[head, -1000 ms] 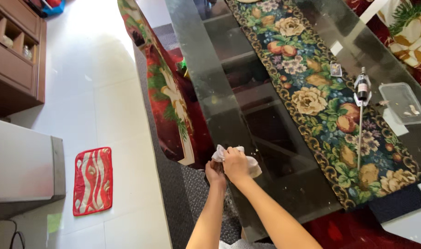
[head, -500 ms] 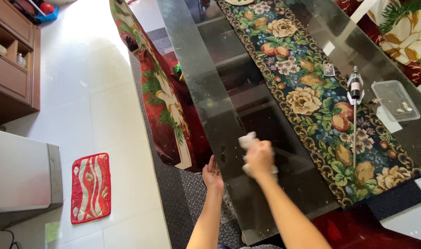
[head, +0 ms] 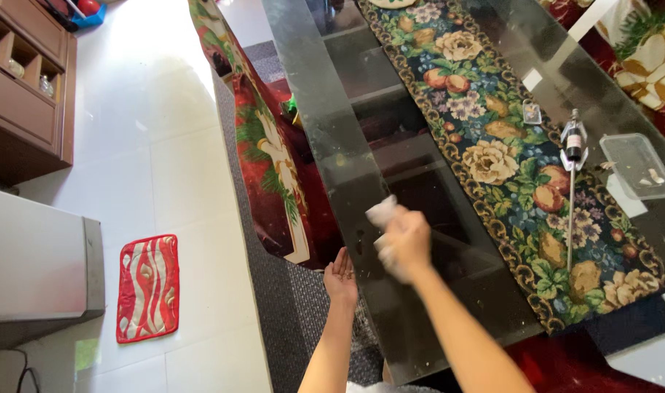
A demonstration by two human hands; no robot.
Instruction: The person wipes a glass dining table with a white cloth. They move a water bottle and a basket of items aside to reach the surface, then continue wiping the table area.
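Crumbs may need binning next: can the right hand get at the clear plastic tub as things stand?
Probably yes. The right hand holds a white cloth; only the flat floral runner lies between it and the clear plastic tub.

Cloth (head: 382, 212): white. Table (head: 325, 138): dark smoked glass. Runner (head: 507, 156): dark ground, cream and orange flowers and fruit, gold scrolled border. Mat (head: 147, 287): red with white wavy stripes. Floor (head: 157, 145): white tiles. Cabinet (head: 26, 109): brown wood. Rug (head: 281, 306): grey weave. Tub (head: 636, 166): clear.
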